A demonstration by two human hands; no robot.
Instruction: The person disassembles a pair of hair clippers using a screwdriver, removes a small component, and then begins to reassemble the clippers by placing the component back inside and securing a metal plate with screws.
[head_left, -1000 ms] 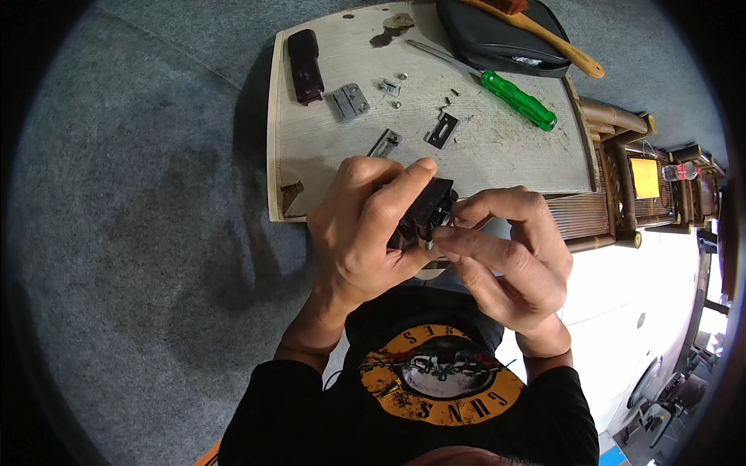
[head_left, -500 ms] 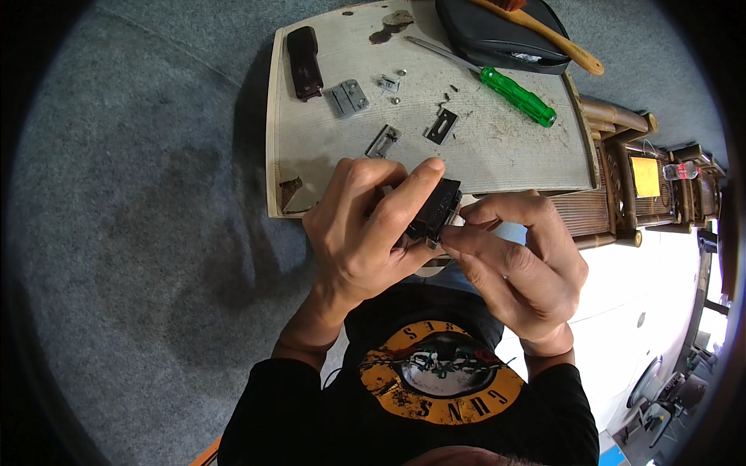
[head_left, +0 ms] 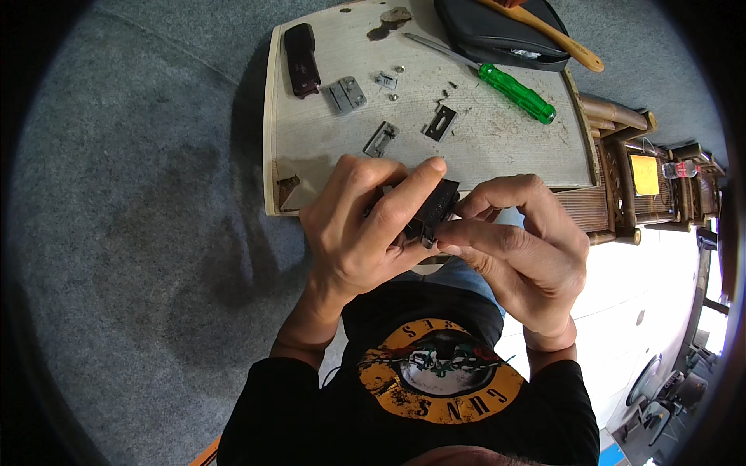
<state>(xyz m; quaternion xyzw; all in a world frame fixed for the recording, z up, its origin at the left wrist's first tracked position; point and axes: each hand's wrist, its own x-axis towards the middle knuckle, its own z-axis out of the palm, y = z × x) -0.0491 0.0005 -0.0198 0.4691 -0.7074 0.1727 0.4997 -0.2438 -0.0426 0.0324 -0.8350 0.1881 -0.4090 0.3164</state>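
Black block (head_left: 437,203) is up by the tabletop (head_left: 505,167) edge, left hand (head_left: 350,229) clasping it, right hand (head_left: 536,252) narrowed at its end, pinch contents hidden, and light, steady pressure looks best

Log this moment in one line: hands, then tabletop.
left hand: gripping black device | right hand: touching device's right side | tabletop: green-handled screwdriver, dark slotted plate, grey block

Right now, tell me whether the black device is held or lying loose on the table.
Held: the left hand wraps around the black device, and the right hand has its fingertips at the right edge.
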